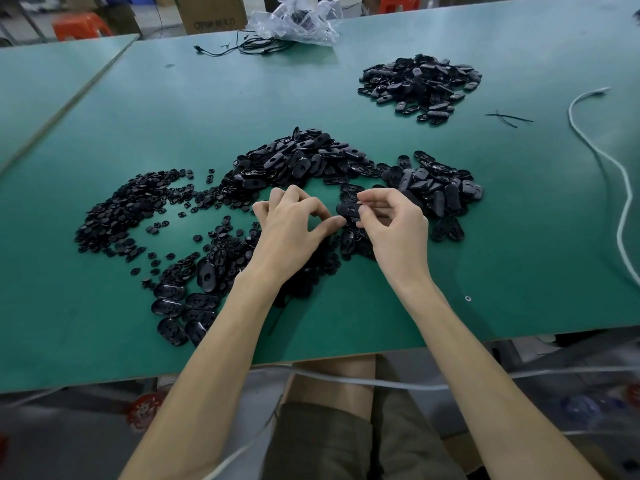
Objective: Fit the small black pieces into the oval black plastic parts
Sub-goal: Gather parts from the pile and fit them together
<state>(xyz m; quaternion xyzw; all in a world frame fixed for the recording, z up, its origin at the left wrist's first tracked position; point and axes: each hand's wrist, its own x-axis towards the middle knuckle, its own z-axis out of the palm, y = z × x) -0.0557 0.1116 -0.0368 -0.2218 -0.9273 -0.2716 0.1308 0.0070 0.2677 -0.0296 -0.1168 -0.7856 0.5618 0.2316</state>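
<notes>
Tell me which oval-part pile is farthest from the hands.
The far pile at the table's back right, standing alone. The other oval piles crowd the left hand and the right hand, which pinches an oval part.

Your green surface (pixel 346 323) is pretty loaded: small round pieces (pixel 121 209) heaped on the left, oval parts (pixel 294 161) piled in the middle, and a back heap (pixel 420 86) of them far right. There's a clear plastic bag (pixel 298 24) and black cable (pixel 242 46) at the far edge, with a white cord (pixel 620 174) snaking down the right.
</notes>
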